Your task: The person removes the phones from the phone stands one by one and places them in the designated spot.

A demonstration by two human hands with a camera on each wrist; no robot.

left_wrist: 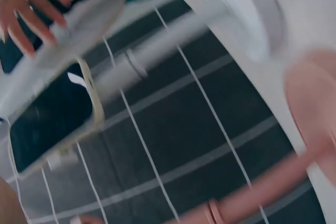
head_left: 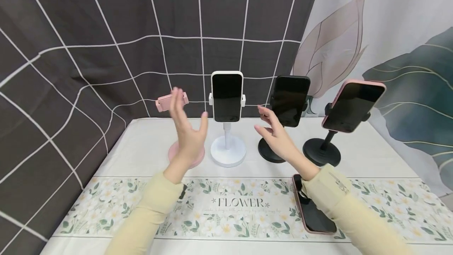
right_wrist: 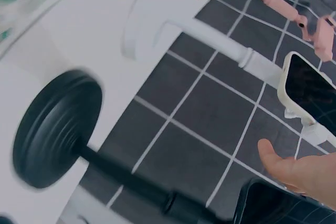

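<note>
My left hand (head_left: 189,137) is raised with fingers extended, in front of the pink phone stand (head_left: 186,155), whose clamp holds no phone. To its right stands a white phone stand (head_left: 227,145) gripping a white-edged phone (head_left: 227,97) upright; in the left wrist view this phone (left_wrist: 50,119) looks tilted and the stand blurred. My right hand (head_left: 279,139) hovers before a black phone stand (right_wrist: 58,129) with a black phone (head_left: 291,99) in its clamp. Its fingers are spread and slightly bent around nothing. Neither hand holds anything.
A second black stand (head_left: 321,152) at the right carries a tilted pink-cased phone (head_left: 354,106). Another phone (head_left: 313,215) lies on the floral runner (head_left: 240,223) under my right forearm. Behind the white table (head_left: 116,156) hangs a dark grid-patterned cloth (head_left: 116,15).
</note>
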